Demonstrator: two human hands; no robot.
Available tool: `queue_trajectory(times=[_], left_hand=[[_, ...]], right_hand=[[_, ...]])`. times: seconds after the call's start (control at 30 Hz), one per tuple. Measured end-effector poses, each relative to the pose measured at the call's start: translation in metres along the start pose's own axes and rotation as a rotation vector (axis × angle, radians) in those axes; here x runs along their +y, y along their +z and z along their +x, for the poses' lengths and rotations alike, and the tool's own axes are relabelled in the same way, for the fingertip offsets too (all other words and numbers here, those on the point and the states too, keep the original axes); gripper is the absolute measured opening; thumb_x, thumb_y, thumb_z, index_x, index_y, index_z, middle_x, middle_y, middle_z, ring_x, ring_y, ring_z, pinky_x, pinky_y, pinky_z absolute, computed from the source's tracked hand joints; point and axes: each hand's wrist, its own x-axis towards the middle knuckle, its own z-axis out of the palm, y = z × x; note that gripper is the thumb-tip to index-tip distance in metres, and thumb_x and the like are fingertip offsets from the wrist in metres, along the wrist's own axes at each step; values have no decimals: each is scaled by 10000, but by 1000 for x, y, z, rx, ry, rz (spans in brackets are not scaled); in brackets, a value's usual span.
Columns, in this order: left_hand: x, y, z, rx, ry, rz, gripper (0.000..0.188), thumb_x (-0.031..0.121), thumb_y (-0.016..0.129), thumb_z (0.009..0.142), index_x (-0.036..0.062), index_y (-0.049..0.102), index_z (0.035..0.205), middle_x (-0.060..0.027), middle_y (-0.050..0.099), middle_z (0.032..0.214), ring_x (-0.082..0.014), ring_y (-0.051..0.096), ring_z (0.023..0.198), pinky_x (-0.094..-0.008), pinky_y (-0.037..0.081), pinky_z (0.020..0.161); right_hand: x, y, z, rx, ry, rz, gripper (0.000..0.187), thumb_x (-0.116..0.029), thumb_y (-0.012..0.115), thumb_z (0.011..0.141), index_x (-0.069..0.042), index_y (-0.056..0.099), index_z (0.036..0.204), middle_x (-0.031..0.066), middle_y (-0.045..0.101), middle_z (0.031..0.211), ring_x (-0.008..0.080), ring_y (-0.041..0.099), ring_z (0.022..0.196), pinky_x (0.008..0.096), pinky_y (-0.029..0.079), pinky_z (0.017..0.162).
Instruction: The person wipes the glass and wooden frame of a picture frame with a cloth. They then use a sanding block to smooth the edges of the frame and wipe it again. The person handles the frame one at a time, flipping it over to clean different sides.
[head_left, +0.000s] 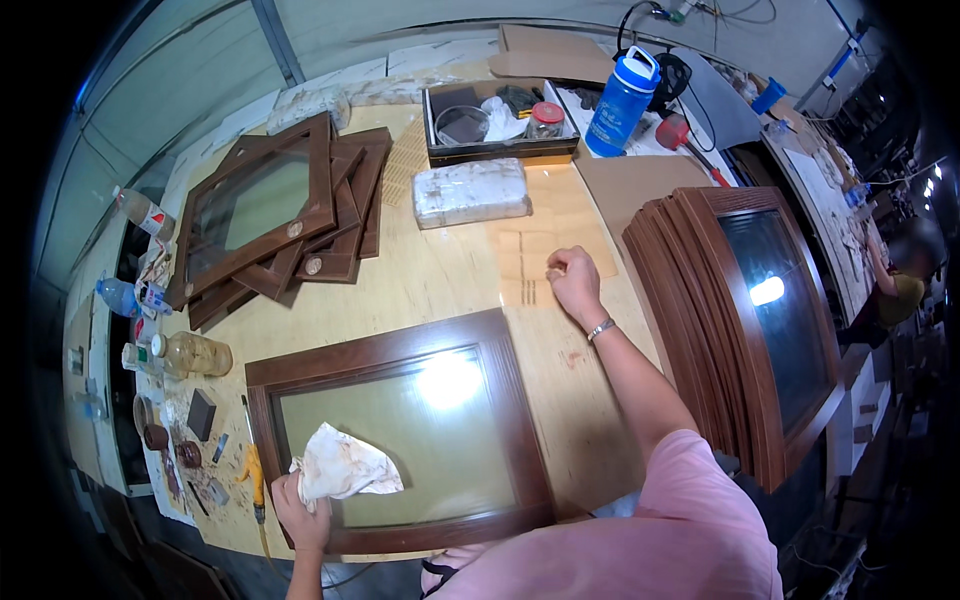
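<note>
A brown wooden framed glass panel [375, 360] lies flat on the table in front of me. At its near left corner, my left hand [298, 512] is closed on a stained white rag [345, 466], which spreads over the glass. My right hand [575, 284] is beyond the panel's far right corner, over a pale orange sheet [540, 235] with rows of small marks. Its fingers are pinched together; whatever they hold, if anything, is too small to make out. A white wrapped block [472, 194] sits beside the sheet's far end.
Several framed panels [325, 240] are piled askew at the far left. More stand upright in a row [690, 300] at the right. An open box [500, 152] of supplies and a blue bottle [622, 105] stand at the back. Jars [195, 354] and a yellow air gun [254, 475] line the left edge.
</note>
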Motion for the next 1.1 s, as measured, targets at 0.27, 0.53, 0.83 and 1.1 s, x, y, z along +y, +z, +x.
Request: queue_trajectory(times=[0.27,0.53,0.83,1.1], left_hand=[[0,-1,3,13,37,21,515,159,667,772,27,514,1246,-203,487,1076,-397,508,995,-463,418,888],[0,1,3,41,58,45,532,159,699,746,31,518,1231,-199,499,1066,-396,525,973,-469,433,854],[1,0,3,42,58,41,527,157,679,747,32,518,1233,-199,494,1053,-398,521,966,-468,432,852],[0,1,2,52,59,35,519,160,664,753,31,521,1235,-203,492,1050,-401,519,966,-467,432,855]], right_hand=[[0,3,-18,-173,-140,-39,269,-151,787,700,-59,749,951,116,608,973,296,548,1043,388,456,928],[5,-8,-33,-214,-246,43,208,-148,765,697,-75,744,891,71,626,1016,258,566,1039,367,472,903],[-1,-10,-30,-203,-358,-113,64,-139,685,749,-96,731,762,42,633,911,236,595,946,383,488,804],[-1,-2,-23,-219,-592,-316,75,-89,639,752,-69,635,680,73,603,835,271,604,843,386,509,740]])
